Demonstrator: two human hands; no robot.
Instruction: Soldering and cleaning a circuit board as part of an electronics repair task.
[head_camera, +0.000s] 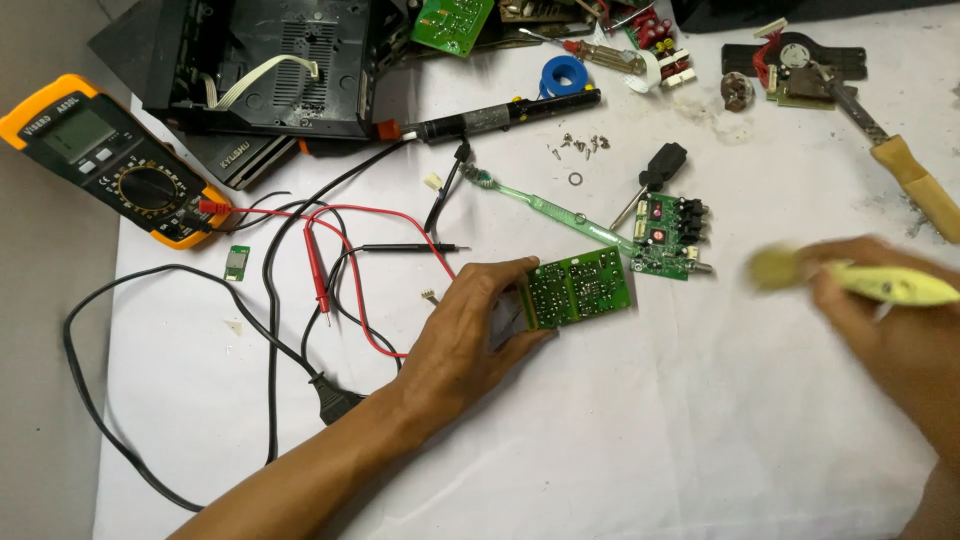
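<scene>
Left hand (470, 335) grips board (580, 288) (right hand (880, 310) blurred).

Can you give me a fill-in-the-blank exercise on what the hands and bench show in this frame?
1. The left hand holds a ____ circuit board by its edge.
2. The right hand grips a brush with a ____ handle.
3. The multimeter lies at the table's far ____ corner.
4. The toothbrush has a ____ handle.

Missing words: green; yellow; left; green
</scene>
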